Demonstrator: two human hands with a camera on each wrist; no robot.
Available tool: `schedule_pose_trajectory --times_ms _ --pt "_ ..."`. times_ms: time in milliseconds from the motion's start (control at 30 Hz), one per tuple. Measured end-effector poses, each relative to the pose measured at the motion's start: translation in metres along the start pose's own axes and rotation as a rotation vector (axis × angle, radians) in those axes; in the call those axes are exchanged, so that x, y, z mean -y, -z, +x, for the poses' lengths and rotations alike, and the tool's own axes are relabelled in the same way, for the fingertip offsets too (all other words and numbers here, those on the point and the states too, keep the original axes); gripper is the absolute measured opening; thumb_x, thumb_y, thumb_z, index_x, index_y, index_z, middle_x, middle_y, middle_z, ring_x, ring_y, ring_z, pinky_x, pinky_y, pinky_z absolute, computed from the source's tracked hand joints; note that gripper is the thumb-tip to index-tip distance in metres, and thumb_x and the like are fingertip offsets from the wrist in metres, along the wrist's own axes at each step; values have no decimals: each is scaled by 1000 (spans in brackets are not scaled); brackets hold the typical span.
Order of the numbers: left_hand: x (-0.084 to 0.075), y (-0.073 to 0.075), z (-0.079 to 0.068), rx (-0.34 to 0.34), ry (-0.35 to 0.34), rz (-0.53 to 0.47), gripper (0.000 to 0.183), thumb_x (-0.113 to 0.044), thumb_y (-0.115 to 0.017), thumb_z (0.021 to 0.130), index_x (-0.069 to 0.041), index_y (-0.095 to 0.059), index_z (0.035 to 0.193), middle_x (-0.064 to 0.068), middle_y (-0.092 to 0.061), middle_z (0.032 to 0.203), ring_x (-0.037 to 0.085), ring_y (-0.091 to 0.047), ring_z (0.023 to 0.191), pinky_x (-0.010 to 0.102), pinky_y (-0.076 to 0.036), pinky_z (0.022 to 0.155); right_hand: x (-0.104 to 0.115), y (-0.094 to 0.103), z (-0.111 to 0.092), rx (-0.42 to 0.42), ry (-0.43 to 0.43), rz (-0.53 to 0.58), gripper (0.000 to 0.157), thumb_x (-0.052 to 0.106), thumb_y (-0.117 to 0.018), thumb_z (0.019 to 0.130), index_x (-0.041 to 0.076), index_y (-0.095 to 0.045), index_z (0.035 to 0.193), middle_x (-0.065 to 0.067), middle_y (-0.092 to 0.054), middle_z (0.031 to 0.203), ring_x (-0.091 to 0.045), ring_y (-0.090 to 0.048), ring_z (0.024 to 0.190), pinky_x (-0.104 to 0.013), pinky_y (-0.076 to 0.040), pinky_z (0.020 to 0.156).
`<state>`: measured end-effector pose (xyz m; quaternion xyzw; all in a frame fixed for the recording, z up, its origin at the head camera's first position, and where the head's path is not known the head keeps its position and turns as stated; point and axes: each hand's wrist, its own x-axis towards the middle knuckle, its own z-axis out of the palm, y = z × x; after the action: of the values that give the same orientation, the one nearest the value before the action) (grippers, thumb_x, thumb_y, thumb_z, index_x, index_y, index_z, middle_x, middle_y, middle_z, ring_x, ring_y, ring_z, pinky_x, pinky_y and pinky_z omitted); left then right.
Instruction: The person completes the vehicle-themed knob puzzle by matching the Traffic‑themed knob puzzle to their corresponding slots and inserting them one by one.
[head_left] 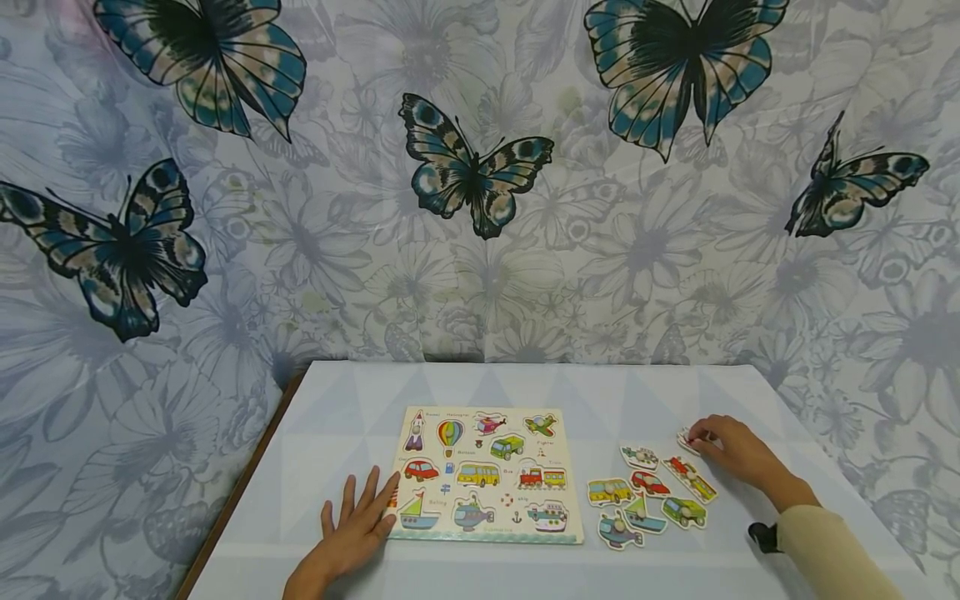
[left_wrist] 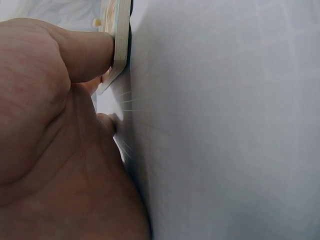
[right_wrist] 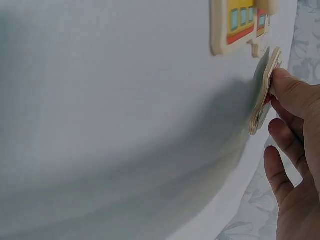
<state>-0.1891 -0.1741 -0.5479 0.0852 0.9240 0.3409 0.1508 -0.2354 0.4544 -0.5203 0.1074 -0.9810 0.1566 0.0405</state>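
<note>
A flat picture puzzle board (head_left: 573,492) of vehicles lies mid-table. My left hand (head_left: 352,525) rests palm down with fingers spread; its fingers and thumb touch the board's left edge. In the left wrist view, the thumb (left_wrist: 90,52) presses the board's side. Right of the loose pieces, my right hand (head_left: 738,450) pinches a small puzzle piece (right_wrist: 264,95) between thumb and finger, tilted on edge; its picture is mostly hidden. Nearest to this hand lies the train piece (head_left: 690,478), and beside it the ship piece (head_left: 639,457).
Other loose pieces lie right of the board: yellow bus (head_left: 609,492), red car (head_left: 649,483), green truck (head_left: 684,512), sailboat (head_left: 647,522) and submarine (head_left: 620,531). A black object (head_left: 763,537) shows at the right wrist. Behind the white table (head_left: 360,392) hangs a butterfly-patterned backdrop (head_left: 337,275).
</note>
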Motion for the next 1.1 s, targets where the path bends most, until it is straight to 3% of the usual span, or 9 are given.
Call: schedule_pose_trajectory --times_ms 267,433,533,667,800,967,1100 --pt "-3 1 0 27 27 9 63 -47 -44 104 -18 -30 158 21 -5 167 51 18 150 72 25 105 15 0 16 -10 37 17 7 11 -74 89 15 -71 93 6 -67 90 -16 -60 84 -40 -52 75" --pt "7 -4 3 9 12 3 70 -62 -41 100 -25 -29 158 19 -5 168 48 19 150 71 26 106 25 -3 27 19 55 33 5 13 -73 91 15 -71 96 6 -66 91 -17 -60 86 -40 -51 74" --pt "8 -4 4 10 12 6 70 -61 -42 100 -25 -28 158 18 -4 168 48 19 151 71 26 106 34 -2 35 36 72 37 5 14 -72 92 15 -71 97 6 -66 92 -17 -60 87 -38 -51 73" --pt "5 -3 3 -6 -1 5 67 -59 -42 101 -25 -31 158 20 -6 168 48 19 150 72 25 106 47 -4 45 30 120 18 5 14 -70 93 16 -70 98 7 -65 93 -16 -59 87 -36 -51 73" --pt "10 -6 6 -10 0 18 72 -66 -38 98 -28 -28 158 17 -4 169 46 21 151 71 25 107 62 -7 56 29 165 17 6 13 -69 94 17 -70 98 8 -64 93 -15 -58 88 -37 -51 75" --pt "11 -6 5 -16 -12 -3 65 -58 -43 101 -28 -33 157 19 -7 168 49 20 150 72 26 105 76 -14 69 26 218 22 6 14 -69 94 18 -70 98 9 -64 93 -14 -57 88 -36 -50 76" --pt "12 -7 6 -11 -13 -1 70 -65 -41 98 -29 -32 157 20 -7 168 48 20 150 71 26 105 84 -19 77 35 245 14 6 15 -69 95 19 -70 99 11 -63 94 -13 -56 89 -36 -50 76"
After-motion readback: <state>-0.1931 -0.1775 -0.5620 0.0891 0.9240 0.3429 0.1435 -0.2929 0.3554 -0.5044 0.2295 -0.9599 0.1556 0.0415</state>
